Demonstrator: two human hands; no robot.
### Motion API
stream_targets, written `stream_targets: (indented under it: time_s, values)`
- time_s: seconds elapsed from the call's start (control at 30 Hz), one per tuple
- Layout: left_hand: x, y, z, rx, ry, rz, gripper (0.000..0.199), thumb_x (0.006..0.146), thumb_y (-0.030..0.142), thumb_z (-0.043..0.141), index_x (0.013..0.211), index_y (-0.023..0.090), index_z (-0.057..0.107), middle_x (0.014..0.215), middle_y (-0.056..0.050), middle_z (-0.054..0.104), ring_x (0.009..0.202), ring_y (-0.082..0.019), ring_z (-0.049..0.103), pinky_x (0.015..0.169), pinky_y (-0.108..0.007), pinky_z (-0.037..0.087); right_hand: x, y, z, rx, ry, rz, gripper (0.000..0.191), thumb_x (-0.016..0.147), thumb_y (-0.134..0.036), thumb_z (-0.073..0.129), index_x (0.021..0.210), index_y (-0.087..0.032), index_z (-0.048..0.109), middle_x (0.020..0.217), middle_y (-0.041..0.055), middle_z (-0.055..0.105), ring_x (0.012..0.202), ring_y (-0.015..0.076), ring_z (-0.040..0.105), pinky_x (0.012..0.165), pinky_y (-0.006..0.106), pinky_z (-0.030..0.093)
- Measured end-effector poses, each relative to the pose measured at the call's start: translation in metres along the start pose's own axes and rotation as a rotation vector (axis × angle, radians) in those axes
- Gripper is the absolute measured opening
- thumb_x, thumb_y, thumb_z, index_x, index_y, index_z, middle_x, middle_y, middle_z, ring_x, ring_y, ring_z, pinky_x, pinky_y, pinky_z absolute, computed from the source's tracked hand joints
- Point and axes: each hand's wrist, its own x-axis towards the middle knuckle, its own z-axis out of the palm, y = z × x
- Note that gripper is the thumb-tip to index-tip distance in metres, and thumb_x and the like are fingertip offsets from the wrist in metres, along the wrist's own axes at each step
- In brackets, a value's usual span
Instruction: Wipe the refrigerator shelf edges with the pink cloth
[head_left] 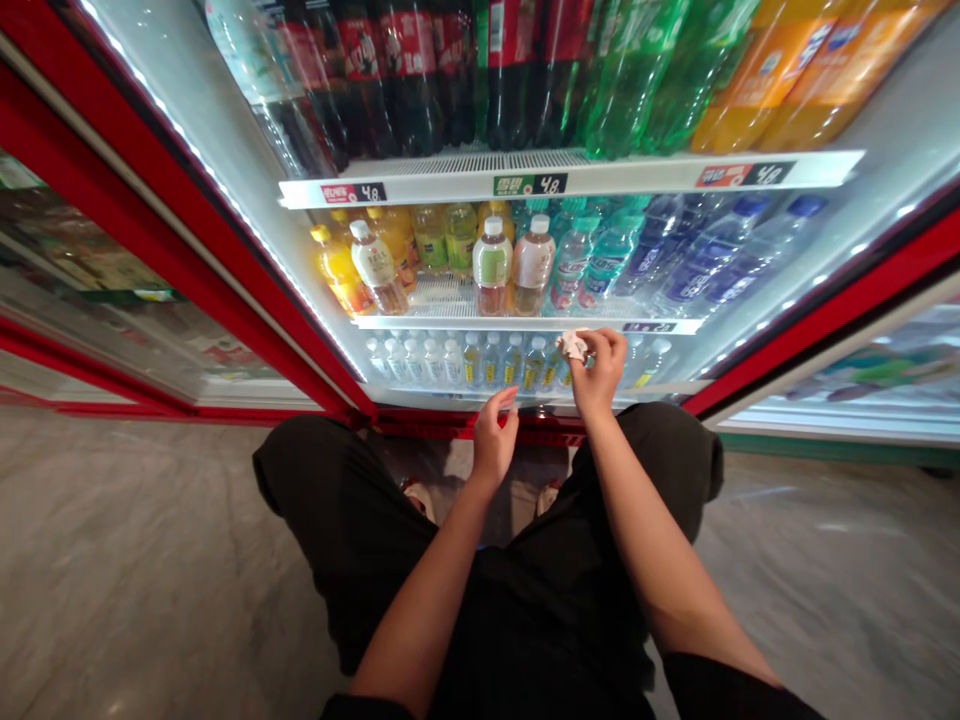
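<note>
My right hand (602,370) pinches a crumpled white tissue (573,346) just below the front edge of the middle shelf (480,323). Lower and to the left, my left hand (496,438) has its fingers apart and nothing in it. It is in front of the bottom row of small bottles (513,360), not visibly touching them. Above the tissue, on the middle shelf, stand a brown-tea bottle (533,265) with a white cap and a similar bottle (493,266) with a green label.
Large soda bottles (409,80) fill the upper shelf (457,165), which carries price tags. Blue-capped bottles (739,250) stand at the right of the middle shelf. Red door frames (300,335) flank the lit fridge. My bent knees (322,480) are close to its base on the grey floor (150,560).
</note>
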Motion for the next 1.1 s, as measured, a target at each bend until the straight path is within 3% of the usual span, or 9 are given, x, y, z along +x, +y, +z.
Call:
stream_targets:
  time_s: [0.13, 0.27, 0.37, 0.47, 0.57, 0.67, 0.77, 0.97, 1.1]
  values:
    - [0.003, -0.002, -0.004, 0.015, 0.018, -0.004, 0.037, 0.097, 0.011, 0.06, 0.13, 0.024, 0.072, 0.135, -0.01, 0.077, 0.123, -0.023, 0.074, 0.117, -0.047, 0.053, 0.0, 0.003, 0.0, -0.008, 0.125, 0.052, 0.031, 0.086, -0.029, 0.064, 0.116, -0.022, 0.069, 0.118, 0.0097, 0.051, 0.11, 0.0264, 0.058, 0.095, 0.044, 0.055]
    - [0.005, -0.001, -0.006, 0.02, 0.02, 0.003, 0.036, 0.097, 0.011, 0.059, 0.129, 0.023, 0.072, 0.135, -0.01, 0.078, 0.121, -0.022, 0.075, 0.115, -0.045, 0.055, -0.007, -0.003, 0.01, 0.016, 0.005, 0.008, 0.025, 0.085, -0.03, 0.065, 0.107, -0.023, 0.073, 0.105, 0.0066, 0.056, 0.094, 0.0238, 0.06, 0.086, 0.042, 0.057]
    - [0.006, 0.0, -0.006, 0.028, 0.019, 0.007, 0.035, 0.097, 0.011, 0.059, 0.128, 0.023, 0.072, 0.134, -0.01, 0.078, 0.119, -0.022, 0.075, 0.114, -0.044, 0.055, -0.009, -0.01, 0.017, 0.03, -0.029, -0.025, 0.025, 0.084, -0.029, 0.065, 0.107, -0.024, 0.074, 0.106, 0.0069, 0.059, 0.099, 0.0251, 0.062, 0.091, 0.044, 0.057]
    - [0.007, 0.0, -0.009, 0.037, 0.033, 0.008, 0.035, 0.097, 0.011, 0.059, 0.127, 0.023, 0.073, 0.132, -0.009, 0.079, 0.119, -0.022, 0.075, 0.113, -0.043, 0.056, -0.007, -0.013, 0.019, 0.025, 0.073, 0.01, 0.032, 0.084, -0.027, 0.063, 0.116, -0.025, 0.07, 0.117, 0.0098, 0.056, 0.11, 0.0265, 0.06, 0.093, 0.044, 0.057]
    - [0.008, -0.001, -0.013, 0.04, 0.056, 0.003, 0.036, 0.097, 0.01, 0.058, 0.127, 0.023, 0.073, 0.131, -0.009, 0.079, 0.118, -0.021, 0.075, 0.113, -0.043, 0.056, -0.006, -0.014, 0.02, 0.014, 0.167, 0.07, 0.038, 0.083, -0.026, 0.063, 0.121, -0.024, 0.066, 0.118, 0.0096, 0.054, 0.105, 0.0241, 0.061, 0.085, 0.039, 0.057]
    - [0.009, -0.003, -0.013, 0.039, 0.075, -0.009, 0.037, 0.096, 0.009, 0.057, 0.126, 0.024, 0.073, 0.13, -0.008, 0.079, 0.117, -0.02, 0.076, 0.113, -0.042, 0.056, -0.009, -0.018, 0.022, 0.013, 0.1, 0.054, 0.033, 0.083, -0.025, 0.062, 0.115, -0.026, 0.07, 0.11, 0.0068, 0.057, 0.095, 0.0217, 0.061, 0.081, 0.037, 0.057]
    - [0.007, -0.003, -0.011, 0.035, 0.074, -0.007, 0.036, 0.096, 0.009, 0.057, 0.126, 0.024, 0.073, 0.13, -0.008, 0.079, 0.117, -0.021, 0.076, 0.114, -0.042, 0.055, -0.011, -0.021, 0.025, 0.022, 0.037, 0.007, 0.03, 0.082, -0.023, 0.062, 0.109, -0.028, 0.075, 0.109, 0.0061, 0.059, 0.099, 0.0228, 0.062, 0.089, 0.04, 0.057]
    - [0.009, -0.003, -0.014, 0.039, 0.077, -0.007, 0.035, 0.096, 0.01, 0.058, 0.125, 0.024, 0.073, 0.13, -0.009, 0.079, 0.117, -0.021, 0.075, 0.113, -0.043, 0.056, -0.009, -0.021, 0.024, 0.016, 0.152, 0.108, 0.031, 0.083, -0.023, 0.06, 0.108, -0.025, 0.078, 0.116, 0.0083, 0.053, 0.097, 0.0221, 0.059, 0.088, 0.04, 0.055]
    - [0.009, -0.007, -0.014, 0.038, 0.084, -0.013, 0.034, 0.096, 0.009, 0.057, 0.123, 0.023, 0.074, 0.127, -0.009, 0.08, 0.116, -0.021, 0.076, 0.113, -0.044, 0.056, -0.012, -0.022, 0.025, 0.047, 0.08, 0.11, 0.029, 0.077, -0.019, 0.059, 0.097, -0.025, 0.08, 0.108, 0.0063, 0.056, 0.089, 0.0196, 0.058, 0.082, 0.037, 0.055]
